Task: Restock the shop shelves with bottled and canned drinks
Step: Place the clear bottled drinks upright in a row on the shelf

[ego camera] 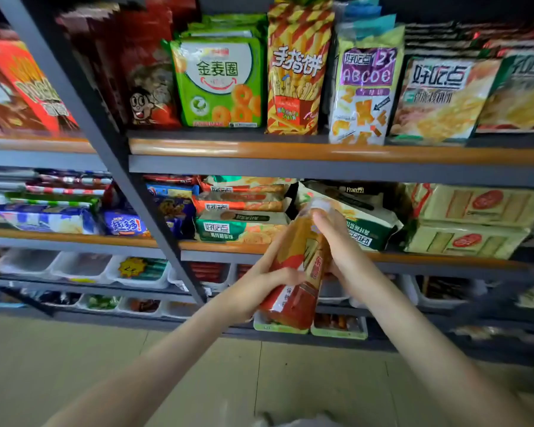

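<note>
A bottled drink (296, 260) with amber liquid and a red and yellow label is held upright, slightly tilted, in front of the shop shelves. My left hand (259, 288) wraps the lower part of the bottle from the left. My right hand (336, 241) grips its upper right side, fingers reaching toward the neck. The bottle's cap end is blurred against the snack packs on the middle shelf (413, 257).
A dark metal upright (111, 149) slants across the left. The top shelf (321, 151) carries standing snack bags, the middle shelf stacked biscuit packs, and lower shelves hold white bins (136, 272) of small goods. Tiled floor (105, 365) lies below.
</note>
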